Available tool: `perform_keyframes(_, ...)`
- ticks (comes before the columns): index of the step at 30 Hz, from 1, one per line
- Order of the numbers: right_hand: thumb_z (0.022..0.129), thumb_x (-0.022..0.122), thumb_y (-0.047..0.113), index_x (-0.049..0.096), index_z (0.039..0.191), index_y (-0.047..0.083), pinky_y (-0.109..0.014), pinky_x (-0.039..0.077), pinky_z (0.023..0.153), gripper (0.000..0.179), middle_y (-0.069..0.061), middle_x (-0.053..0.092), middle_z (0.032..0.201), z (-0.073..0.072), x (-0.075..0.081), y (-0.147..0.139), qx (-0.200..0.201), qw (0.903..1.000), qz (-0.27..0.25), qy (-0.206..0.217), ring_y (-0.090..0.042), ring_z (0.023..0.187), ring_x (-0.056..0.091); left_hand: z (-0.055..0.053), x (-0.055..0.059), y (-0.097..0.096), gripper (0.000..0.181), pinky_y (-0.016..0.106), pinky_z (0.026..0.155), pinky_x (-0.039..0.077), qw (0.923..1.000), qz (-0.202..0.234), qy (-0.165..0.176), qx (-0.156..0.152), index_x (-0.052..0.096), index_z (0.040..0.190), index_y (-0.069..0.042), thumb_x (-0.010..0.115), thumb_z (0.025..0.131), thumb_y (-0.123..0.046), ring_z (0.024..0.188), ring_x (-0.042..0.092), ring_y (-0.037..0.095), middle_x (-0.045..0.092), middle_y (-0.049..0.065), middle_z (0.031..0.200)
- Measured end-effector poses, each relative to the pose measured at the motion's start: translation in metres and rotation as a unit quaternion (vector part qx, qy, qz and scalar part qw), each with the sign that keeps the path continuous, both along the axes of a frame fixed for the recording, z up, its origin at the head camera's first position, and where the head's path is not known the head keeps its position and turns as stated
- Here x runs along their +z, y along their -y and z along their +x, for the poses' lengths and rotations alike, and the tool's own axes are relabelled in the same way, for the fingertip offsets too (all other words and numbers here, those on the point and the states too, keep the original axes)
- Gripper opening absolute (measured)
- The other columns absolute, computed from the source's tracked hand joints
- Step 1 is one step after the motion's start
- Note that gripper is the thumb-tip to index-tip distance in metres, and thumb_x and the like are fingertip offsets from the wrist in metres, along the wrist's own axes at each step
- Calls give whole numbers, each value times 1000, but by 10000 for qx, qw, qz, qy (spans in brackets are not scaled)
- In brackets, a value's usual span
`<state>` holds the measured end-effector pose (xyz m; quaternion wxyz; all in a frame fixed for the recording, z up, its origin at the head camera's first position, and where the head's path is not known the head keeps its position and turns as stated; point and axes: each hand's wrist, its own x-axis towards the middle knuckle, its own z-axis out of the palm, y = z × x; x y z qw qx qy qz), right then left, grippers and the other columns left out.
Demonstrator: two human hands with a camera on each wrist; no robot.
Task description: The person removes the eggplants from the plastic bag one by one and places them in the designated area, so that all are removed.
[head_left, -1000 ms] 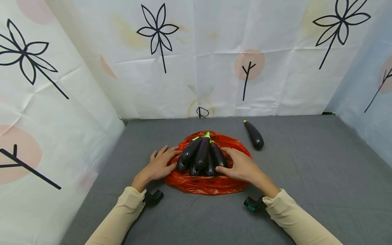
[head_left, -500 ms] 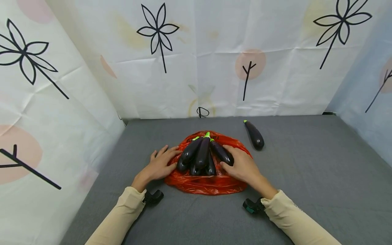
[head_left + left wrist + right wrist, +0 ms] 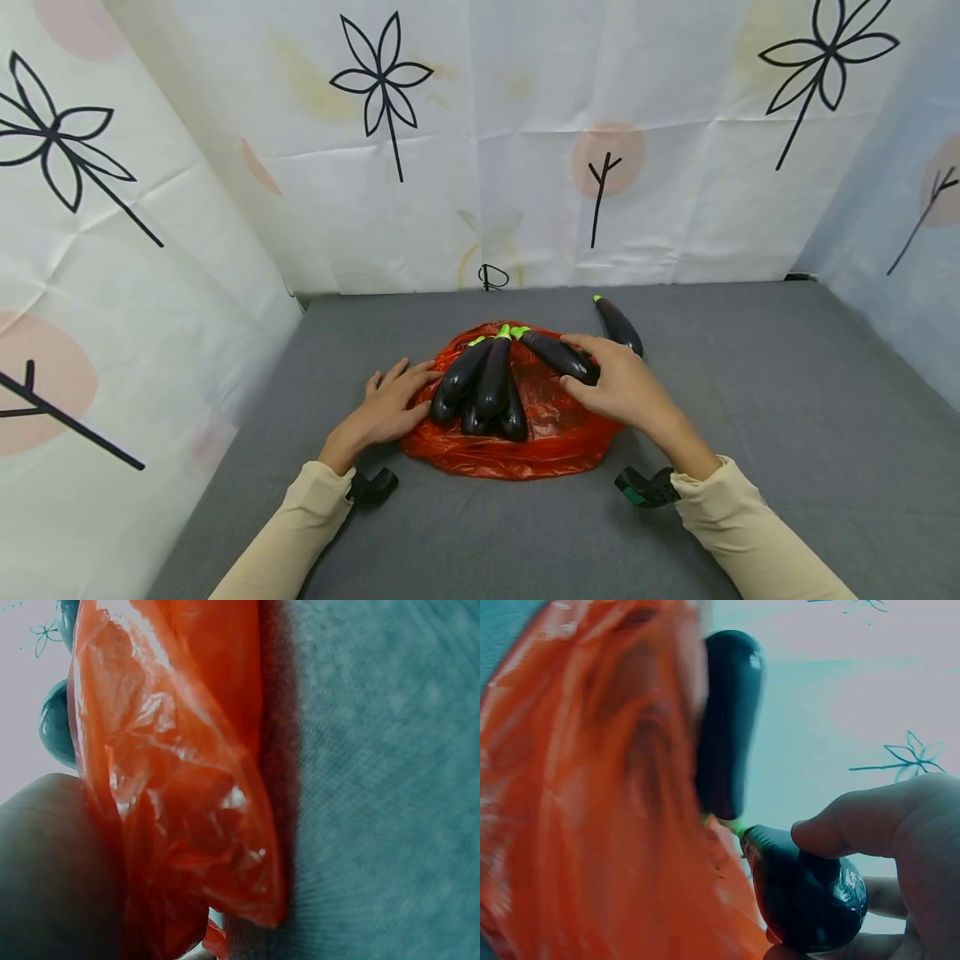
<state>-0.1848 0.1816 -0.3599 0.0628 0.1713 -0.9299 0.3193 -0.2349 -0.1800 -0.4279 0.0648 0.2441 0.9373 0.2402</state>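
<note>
A red plastic bag (image 3: 555, 421) lies opened out in the middle of the table, with several dark eggplants (image 3: 495, 379) heaped on it, green stems pointing away. My right hand (image 3: 626, 383) grips one eggplant (image 3: 558, 354) by its thick end, above the bag's right side. In the right wrist view, the thumb and fingers close around that eggplant (image 3: 806, 896). At the bag's left edge rests my left hand (image 3: 386, 408), fingers spread and touching the plastic. Red plastic (image 3: 180, 780) fills much of the left wrist view beside the thumb.
A single eggplant (image 3: 617, 321) lies on the grey cloth (image 3: 750, 400) behind my right hand, partly covered by it. White patterned sheets (image 3: 525, 167) stand along the back and both sides of the table.
My right hand has taken hold of an eggplant from the heap's right side and shifted it right and farther back. My left hand stays at the bag's left edge.
</note>
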Motion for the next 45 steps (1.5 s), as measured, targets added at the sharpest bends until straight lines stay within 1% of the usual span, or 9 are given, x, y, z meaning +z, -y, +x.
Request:
perform_keyframes(4,92,72,20,58,143,10,-43,54,78,54,-17,67,131,-3,5,-6,-1,9999,-135,38,-29,98,67,1,-2,1,51,78,114,1,10000,-7,-4,35,50,151,-17,54,101,-25,156,14,46,34,8,166)
perform_keyframes(8,93,72,22,57,144,11,-34,50,70,55,-18,68,126,-5,7,-13,-19,9995,-273,134,-23,85,64,0,-3,2,51,78,114,2,10000,-39,-32,56,50,152,-17,54,101,-24,156,15,46,35,8,166)
perform_keyframes(11,93,72,22,55,145,11,-34,50,69,56,-20,68,124,-8,8,-18,-56,9989,-431,182,-21,81,63,0,-2,2,51,78,114,2,10000,-51,-26,59,50,152,-18,53,101,-25,156,15,45,34,7,166)
perform_keyframes(16,93,72,20,53,147,7,-36,51,72,58,-23,68,122,-12,9,-29,-224,9980,-584,-21,-25,83,67,1,0,1,51,78,114,2,10000,-68,-2,51,49,152,-18,53,101,-25,156,15,45,33,8,167)
perform_keyframes(23,95,70,21,51,148,8,-30,49,58,58,-27,66,123,-17,7,-47,-727,9942,-755,-228,-26,74,60,1,0,1,51,78,114,1,10000,-34,3,46,50,152,-18,53,101,-25,157,15,45,34,8,166)
perform_keyframes(31,95,70,25,51,148,8,-28,45,55,59,-28,64,127,-25,1,-64,-1385,9863,-820,-367,-23,72,54,1,-2,1,51,78,113,2,10000,-24,-36,31,50,151,-17,54,101,-25,156,16,46,35,8,166)
perform_keyframes(38,96,68,27,49,150,8,-28,45,53,60,-30,62,130,-29,-4,-75,-1621,9825,-833,-378,-19,66,54,1,-1,0,51,78,114,1,10000,-18,16,54,50,151,-18,53,101,-25,157,14,44,34,7,166)
perform_keyframes(41,97,67,28,47,151,6,-28,47,54,61,-32,60,132,-32,-10,-80,-1669,9816,-852,-374,-24,71,60,1,-1,0,51,78,114,1,10000,-37,24,58,50,152,-18,53,102,-26,157,14,44,34,7,166)
perform_keyframes(45,98,66,27,45,152,2,-30,50,60,63,-35,59,132,-36,-20,-88,-1776,9793,-905,-359,-39,85,67,1,0,-1,51,78,114,1,10000,-33,39,71,50,152,-19,52,102,-26,157,14,45,34,7,166)
